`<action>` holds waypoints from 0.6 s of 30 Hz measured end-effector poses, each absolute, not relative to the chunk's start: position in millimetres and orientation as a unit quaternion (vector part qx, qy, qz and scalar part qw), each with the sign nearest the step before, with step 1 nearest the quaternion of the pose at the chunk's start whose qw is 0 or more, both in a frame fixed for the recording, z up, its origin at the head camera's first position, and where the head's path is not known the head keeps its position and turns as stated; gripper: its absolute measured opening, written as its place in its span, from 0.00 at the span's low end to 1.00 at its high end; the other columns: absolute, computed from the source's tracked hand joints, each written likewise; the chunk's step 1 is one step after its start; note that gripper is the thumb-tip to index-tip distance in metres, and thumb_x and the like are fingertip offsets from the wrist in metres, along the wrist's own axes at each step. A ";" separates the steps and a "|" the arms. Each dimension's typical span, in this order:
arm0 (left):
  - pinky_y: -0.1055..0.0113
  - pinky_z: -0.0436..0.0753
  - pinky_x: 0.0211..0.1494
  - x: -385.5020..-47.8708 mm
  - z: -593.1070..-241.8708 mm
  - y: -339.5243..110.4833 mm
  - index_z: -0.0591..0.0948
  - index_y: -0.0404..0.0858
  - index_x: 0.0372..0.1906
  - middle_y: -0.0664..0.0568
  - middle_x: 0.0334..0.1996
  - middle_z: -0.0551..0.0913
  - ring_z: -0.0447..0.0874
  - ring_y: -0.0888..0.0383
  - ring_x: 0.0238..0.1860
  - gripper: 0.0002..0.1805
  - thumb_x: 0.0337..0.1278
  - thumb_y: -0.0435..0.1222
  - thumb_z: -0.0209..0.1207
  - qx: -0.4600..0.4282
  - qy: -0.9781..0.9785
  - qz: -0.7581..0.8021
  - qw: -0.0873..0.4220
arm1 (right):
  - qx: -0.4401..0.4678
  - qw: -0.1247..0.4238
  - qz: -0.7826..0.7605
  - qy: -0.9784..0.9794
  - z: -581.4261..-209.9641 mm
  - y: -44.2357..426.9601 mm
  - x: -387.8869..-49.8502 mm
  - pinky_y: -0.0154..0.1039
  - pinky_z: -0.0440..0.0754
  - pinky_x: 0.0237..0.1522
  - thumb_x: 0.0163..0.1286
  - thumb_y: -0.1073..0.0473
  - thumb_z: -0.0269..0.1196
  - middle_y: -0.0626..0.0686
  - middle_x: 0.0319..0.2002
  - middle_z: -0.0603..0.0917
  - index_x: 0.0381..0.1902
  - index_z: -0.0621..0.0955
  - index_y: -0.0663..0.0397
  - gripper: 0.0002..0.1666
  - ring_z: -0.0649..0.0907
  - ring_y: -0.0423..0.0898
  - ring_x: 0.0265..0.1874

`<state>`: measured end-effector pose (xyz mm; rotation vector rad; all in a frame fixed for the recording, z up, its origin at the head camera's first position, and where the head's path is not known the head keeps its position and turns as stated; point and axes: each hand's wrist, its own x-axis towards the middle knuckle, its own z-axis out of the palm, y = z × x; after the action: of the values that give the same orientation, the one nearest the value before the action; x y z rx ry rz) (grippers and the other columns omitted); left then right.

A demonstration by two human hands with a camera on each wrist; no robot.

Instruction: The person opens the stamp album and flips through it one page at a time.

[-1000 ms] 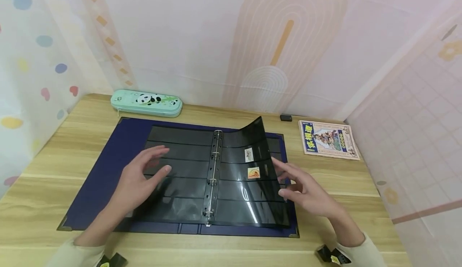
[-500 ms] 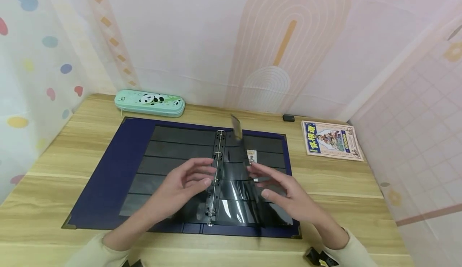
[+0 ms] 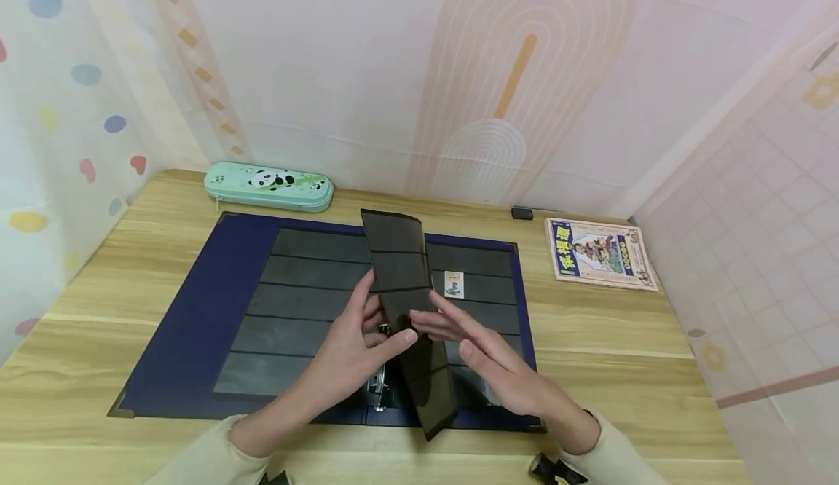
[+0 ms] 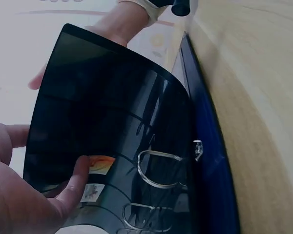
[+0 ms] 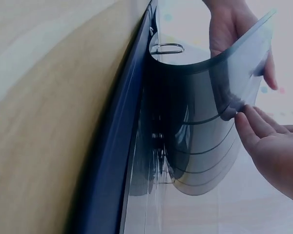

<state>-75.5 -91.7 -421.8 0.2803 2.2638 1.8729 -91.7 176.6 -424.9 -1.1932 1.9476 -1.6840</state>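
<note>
A navy ring-binder stamp album lies open on the table, with black pocket pages on both sides. One black page stands raised and curved over the rings. My left hand holds this page at its free edge, thumb on one face and fingers on the other. My right hand touches the opposite face with extended fingers. In the left wrist view, an orange stamp and a pale stamp sit in the raised page's pockets. Another small stamp shows on the right-hand page below.
A mint pencil case with a panda stands behind the album at left. Toward the back right are a small black block and a colourful booklet. A patterned curtain rises behind the wooden table.
The page has lifted from the right side and swung left over the rings. My left hand has come rightward to its edge, while my right hand has followed the page leftward.
</note>
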 end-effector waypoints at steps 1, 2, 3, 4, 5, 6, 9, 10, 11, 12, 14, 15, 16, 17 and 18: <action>0.43 0.87 0.67 -75.0 -421.7 -91.9 0.37 0.36 0.92 0.28 0.82 0.66 0.81 0.31 0.71 0.61 0.77 0.45 0.70 0.096 0.764 0.632 0.087 | -0.415 0.154 -0.589 0.676 -424.9 176.2 -92.0 0.44 0.65 0.84 0.96 0.53 0.35 0.65 0.85 0.66 0.92 0.46 0.60 0.36 0.70 0.53 0.83; 0.45 0.88 0.65 -74.4 -421.9 -92.3 0.38 0.37 0.92 0.29 0.81 0.68 0.83 0.31 0.70 0.60 0.78 0.43 0.70 0.095 0.765 0.632 0.079 | -0.415 0.154 -0.590 0.675 -424.9 176.3 -92.3 0.44 0.65 0.84 0.97 0.51 0.34 0.65 0.85 0.65 0.92 0.46 0.61 0.36 0.70 0.53 0.84; 0.46 0.89 0.64 -73.9 -422.3 -93.1 0.38 0.39 0.92 0.29 0.81 0.70 0.85 0.32 0.68 0.59 0.78 0.41 0.70 0.096 0.764 0.634 0.073 | -0.414 0.152 -0.591 0.675 -424.9 176.8 -92.8 0.43 0.66 0.84 0.97 0.50 0.34 0.65 0.85 0.65 0.92 0.46 0.61 0.37 0.70 0.53 0.83; 0.47 0.90 0.62 -73.2 -422.5 -94.1 0.39 0.42 0.93 0.30 0.80 0.71 0.86 0.33 0.67 0.59 0.78 0.39 0.70 0.095 0.764 0.635 0.065 | -0.414 0.148 -0.592 0.675 -424.9 177.6 -93.3 0.43 0.66 0.83 0.97 0.50 0.34 0.66 0.85 0.65 0.92 0.47 0.61 0.37 0.70 0.52 0.83; 0.48 0.90 0.62 -72.3 -422.7 -95.5 0.39 0.44 0.93 0.30 0.80 0.71 0.86 0.34 0.68 0.58 0.78 0.38 0.69 0.093 0.766 0.634 0.058 | -0.412 0.142 -0.593 0.677 -425.0 179.1 -93.9 0.43 0.67 0.83 0.96 0.49 0.34 0.66 0.85 0.65 0.92 0.47 0.60 0.37 0.70 0.52 0.83; 0.47 0.89 0.64 -70.6 -420.8 -97.1 0.40 0.49 0.93 0.31 0.81 0.70 0.84 0.34 0.70 0.59 0.78 0.38 0.70 0.086 0.760 0.641 0.057 | -0.411 0.134 -0.593 0.680 -424.9 180.9 -94.5 0.43 0.68 0.83 0.96 0.49 0.34 0.66 0.85 0.66 0.92 0.48 0.60 0.36 0.70 0.51 0.83; 0.44 0.87 0.66 -67.2 -420.3 -103.4 0.40 0.56 0.93 0.32 0.82 0.68 0.78 0.34 0.76 0.59 0.77 0.37 0.70 0.076 0.763 0.641 0.034 | -0.404 0.106 -0.588 0.693 -424.7 189.3 -97.4 0.43 0.70 0.82 0.96 0.51 0.35 0.66 0.84 0.68 0.92 0.50 0.59 0.35 0.72 0.50 0.82; 0.44 0.86 0.67 -66.1 -419.4 -105.7 0.41 0.57 0.93 0.31 0.82 0.68 0.75 0.34 0.78 0.59 0.77 0.37 0.70 0.072 0.766 0.638 0.026 | -0.400 0.098 -0.586 0.698 -424.8 192.9 -98.5 0.43 0.70 0.81 0.96 0.52 0.35 0.67 0.83 0.68 0.92 0.51 0.59 0.35 0.72 0.50 0.82; 0.44 0.86 0.68 -65.2 -418.6 -108.2 0.41 0.58 0.93 0.32 0.82 0.67 0.73 0.34 0.79 0.59 0.77 0.36 0.71 0.070 0.768 0.636 0.018 | -0.394 0.091 -0.584 0.704 -425.2 197.2 -99.6 0.43 0.70 0.81 0.96 0.53 0.35 0.67 0.83 0.68 0.92 0.51 0.59 0.35 0.73 0.50 0.81; 0.45 0.86 0.68 -64.7 -417.7 -110.5 0.42 0.58 0.93 0.32 0.82 0.68 0.73 0.34 0.79 0.59 0.76 0.36 0.71 0.069 0.768 0.636 0.014 | -0.388 0.085 -0.581 0.710 -425.9 201.8 -100.7 0.43 0.70 0.81 0.96 0.54 0.36 0.67 0.83 0.68 0.92 0.51 0.60 0.35 0.73 0.49 0.81; 0.48 0.86 0.67 -64.7 -416.5 -115.6 0.43 0.57 0.93 0.32 0.81 0.70 0.75 0.34 0.78 0.58 0.76 0.35 0.70 0.069 0.771 0.633 0.007 | -0.371 0.079 -0.578 0.723 -427.6 211.5 -102.8 0.40 0.70 0.80 0.95 0.56 0.36 0.68 0.83 0.68 0.92 0.52 0.58 0.34 0.74 0.47 0.80; 0.49 0.86 0.67 -64.9 -416.1 -118.3 0.44 0.57 0.93 0.32 0.80 0.71 0.75 0.35 0.78 0.57 0.76 0.34 0.70 0.068 0.774 0.630 0.006 | -0.363 0.076 -0.575 0.729 -428.3 216.0 -103.9 0.39 0.70 0.80 0.95 0.57 0.37 0.68 0.82 0.68 0.92 0.53 0.56 0.34 0.74 0.47 0.80; 0.50 0.86 0.67 -65.4 -415.9 -121.2 0.45 0.56 0.93 0.32 0.80 0.71 0.75 0.35 0.77 0.57 0.77 0.34 0.70 0.068 0.776 0.627 0.005 | -0.355 0.072 -0.571 0.737 -429.2 220.4 -105.5 0.38 0.71 0.80 0.94 0.60 0.38 0.68 0.82 0.69 0.92 0.53 0.55 0.34 0.74 0.48 0.79; 0.51 0.86 0.67 -66.1 -416.0 -124.1 0.46 0.55 0.93 0.32 0.80 0.72 0.76 0.35 0.77 0.56 0.77 0.34 0.70 0.067 0.778 0.625 0.004 | -0.347 0.071 -0.565 0.745 -429.7 224.6 -107.0 0.37 0.70 0.79 0.93 0.62 0.39 0.68 0.82 0.69 0.92 0.54 0.54 0.34 0.74 0.49 0.79; 0.51 0.86 0.68 -66.8 -415.9 -127.0 0.46 0.55 0.93 0.32 0.80 0.72 0.76 0.35 0.77 0.55 0.77 0.34 0.69 0.065 0.781 0.621 0.002 | -0.337 0.070 -0.556 0.757 -429.9 228.6 -108.8 0.37 0.70 0.79 0.93 0.63 0.41 0.67 0.82 0.69 0.92 0.54 0.52 0.35 0.73 0.50 0.80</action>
<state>-66.8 -127.0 -415.9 0.2043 2.4500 1.9481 -108.8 228.6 -429.9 -1.0154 2.2774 -1.6721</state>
